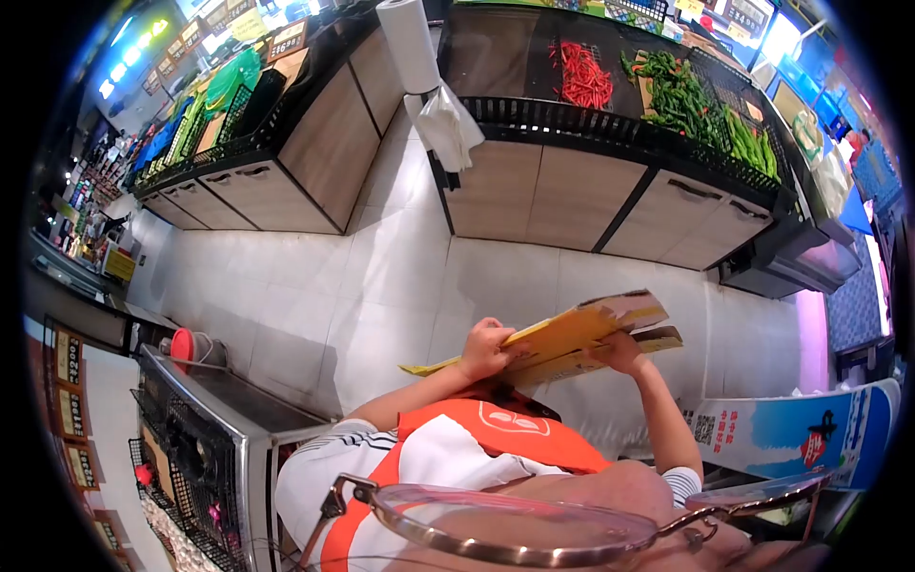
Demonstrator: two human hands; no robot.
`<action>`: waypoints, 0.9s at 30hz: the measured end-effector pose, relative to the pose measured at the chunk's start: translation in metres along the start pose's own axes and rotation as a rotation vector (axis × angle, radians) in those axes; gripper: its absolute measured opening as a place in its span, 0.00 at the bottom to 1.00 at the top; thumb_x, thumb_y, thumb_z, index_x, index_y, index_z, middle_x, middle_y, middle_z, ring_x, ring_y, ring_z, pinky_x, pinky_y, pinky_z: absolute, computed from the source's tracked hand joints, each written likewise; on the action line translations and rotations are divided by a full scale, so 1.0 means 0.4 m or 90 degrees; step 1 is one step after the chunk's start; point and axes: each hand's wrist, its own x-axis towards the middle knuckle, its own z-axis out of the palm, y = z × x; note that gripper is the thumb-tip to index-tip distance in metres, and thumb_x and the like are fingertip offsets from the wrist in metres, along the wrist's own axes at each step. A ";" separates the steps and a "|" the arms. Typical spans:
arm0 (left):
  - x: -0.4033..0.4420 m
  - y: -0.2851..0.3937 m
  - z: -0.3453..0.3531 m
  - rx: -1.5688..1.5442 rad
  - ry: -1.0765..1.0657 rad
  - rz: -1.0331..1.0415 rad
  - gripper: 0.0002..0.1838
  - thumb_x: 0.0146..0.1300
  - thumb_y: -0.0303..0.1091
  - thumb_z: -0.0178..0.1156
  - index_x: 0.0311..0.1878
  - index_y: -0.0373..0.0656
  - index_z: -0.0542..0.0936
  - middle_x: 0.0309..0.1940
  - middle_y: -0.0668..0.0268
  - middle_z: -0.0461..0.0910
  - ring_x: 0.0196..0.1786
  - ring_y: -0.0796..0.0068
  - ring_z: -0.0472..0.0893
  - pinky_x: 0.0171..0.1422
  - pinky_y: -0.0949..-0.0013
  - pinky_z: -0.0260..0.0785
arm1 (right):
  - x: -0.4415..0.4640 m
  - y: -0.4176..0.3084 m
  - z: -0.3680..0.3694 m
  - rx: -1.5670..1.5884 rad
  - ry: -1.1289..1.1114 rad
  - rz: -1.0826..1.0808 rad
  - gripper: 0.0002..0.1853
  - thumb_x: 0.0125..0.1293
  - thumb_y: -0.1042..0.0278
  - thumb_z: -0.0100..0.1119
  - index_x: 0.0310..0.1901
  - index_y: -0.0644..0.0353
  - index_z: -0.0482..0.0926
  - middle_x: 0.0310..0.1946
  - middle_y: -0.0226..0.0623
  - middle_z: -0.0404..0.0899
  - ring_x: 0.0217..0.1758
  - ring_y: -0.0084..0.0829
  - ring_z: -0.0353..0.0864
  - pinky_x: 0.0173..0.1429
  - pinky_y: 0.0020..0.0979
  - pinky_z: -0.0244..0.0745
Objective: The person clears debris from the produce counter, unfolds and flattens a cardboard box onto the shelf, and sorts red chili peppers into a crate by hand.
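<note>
Both my hands grip a flattened yellow cardboard box [562, 336] in front of my orange apron [477, 429]. My left hand [488, 353] is closed around its edge near the left part. Toward the right end, my right hand [621, 354] grasps it, with the fingers partly hidden by the board. The cardboard is tilted, its torn brown right end higher than its narrow left tip. At that right end the folded layers stand apart.
Ahead is a vegetable stand [591, 195] with red chillies [583, 76] and green peppers [672, 91]. A bag roll [408, 43] stands at its corner. Another produce stand [315, 143] is left. A metal-framed rack [243, 458] and a blue-white printed panel [772, 434] flank me.
</note>
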 end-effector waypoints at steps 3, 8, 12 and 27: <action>0.196 0.006 -0.070 -0.121 0.054 0.046 0.16 0.51 0.45 0.63 0.18 0.44 0.73 0.11 0.61 0.67 0.20 0.60 0.69 0.43 0.65 0.65 | 0.088 -0.034 -0.076 -0.018 0.136 0.075 0.19 0.52 0.56 0.65 0.37 0.65 0.80 0.30 0.45 0.80 0.33 0.37 0.80 0.39 0.31 0.72; 0.440 -0.089 -0.031 -0.154 0.028 0.109 0.18 0.51 0.47 0.63 0.19 0.43 0.72 0.09 0.61 0.65 0.19 0.58 0.67 0.46 0.63 0.65 | 0.203 -0.015 -0.196 0.011 0.251 0.144 0.17 0.51 0.56 0.66 0.30 0.65 0.81 0.24 0.46 0.79 0.25 0.39 0.79 0.32 0.32 0.70; 0.518 -0.177 0.081 -0.178 0.002 0.075 0.17 0.51 0.47 0.63 0.20 0.43 0.74 0.09 0.61 0.66 0.19 0.59 0.68 0.48 0.63 0.64 | 0.260 0.011 -0.278 -0.063 0.300 0.111 0.17 0.50 0.56 0.67 0.27 0.64 0.81 0.18 0.47 0.76 0.20 0.41 0.76 0.25 0.33 0.67; 0.629 -0.136 0.016 -0.138 0.036 -0.090 0.15 0.51 0.45 0.63 0.27 0.41 0.79 0.20 0.61 0.75 0.28 0.60 0.72 0.44 0.63 0.63 | 0.425 0.081 -0.383 -0.147 0.113 0.143 0.27 0.48 0.42 0.64 0.22 0.65 0.78 0.20 0.51 0.75 0.27 0.49 0.75 0.33 0.41 0.71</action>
